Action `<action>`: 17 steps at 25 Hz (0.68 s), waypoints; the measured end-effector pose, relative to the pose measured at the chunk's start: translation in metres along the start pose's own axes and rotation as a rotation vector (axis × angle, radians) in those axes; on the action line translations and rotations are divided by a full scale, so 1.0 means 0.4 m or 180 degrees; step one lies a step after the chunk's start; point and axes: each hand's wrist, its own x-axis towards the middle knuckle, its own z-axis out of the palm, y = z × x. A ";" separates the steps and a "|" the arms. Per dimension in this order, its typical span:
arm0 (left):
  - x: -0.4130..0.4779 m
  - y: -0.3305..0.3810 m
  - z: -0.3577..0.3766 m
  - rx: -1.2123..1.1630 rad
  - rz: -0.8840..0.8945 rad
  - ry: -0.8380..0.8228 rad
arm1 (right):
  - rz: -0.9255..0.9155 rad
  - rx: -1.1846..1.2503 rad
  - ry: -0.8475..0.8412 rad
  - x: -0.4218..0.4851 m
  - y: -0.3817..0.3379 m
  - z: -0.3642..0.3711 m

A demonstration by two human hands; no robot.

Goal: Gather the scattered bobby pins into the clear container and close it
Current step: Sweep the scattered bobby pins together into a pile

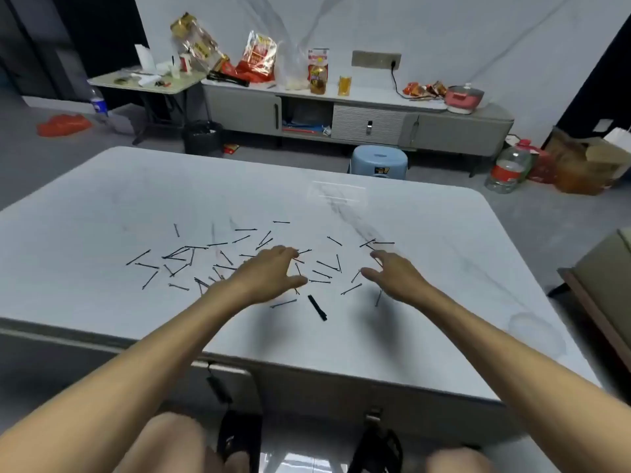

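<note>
head view: faint clear container (pixel 337 193), perhaps open; hands (pixel 269 274) overlap pins (pixel 177 257).

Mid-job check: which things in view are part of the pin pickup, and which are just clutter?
Part of the job:
- scattered bobby pins
- clear container, far side of the table
- left hand and right hand, both open over the pins

Lying about:
- black clip
- blue stool
- pink pot
- snack bags
</note>
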 end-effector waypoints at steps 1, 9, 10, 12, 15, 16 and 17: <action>0.024 -0.020 0.025 -0.0016 -0.0065 -0.0050 | 0.0064 0.0112 -0.0005 0.028 0.013 0.019; 0.232 -0.155 0.272 0.0464 -0.0432 -0.0144 | 0.0495 -0.0465 0.0446 0.342 0.124 0.140; 0.232 -0.165 0.291 0.0525 -0.0427 -0.0142 | 0.0428 -0.0605 0.0430 0.351 0.118 0.158; 0.233 -0.176 0.308 0.0593 -0.0393 -0.0045 | 0.0093 -0.0691 0.0402 0.361 0.085 0.209; 0.239 -0.176 0.290 0.0613 -0.0309 0.0064 | -0.0674 -0.0393 0.0233 0.345 0.015 0.274; 0.238 -0.177 0.275 0.0529 -0.0216 0.0169 | -0.0831 -0.0193 0.0174 0.341 -0.009 0.282; 0.232 -0.180 0.259 0.0363 -0.0095 0.0307 | -0.0894 0.0004 0.0214 0.345 -0.025 0.286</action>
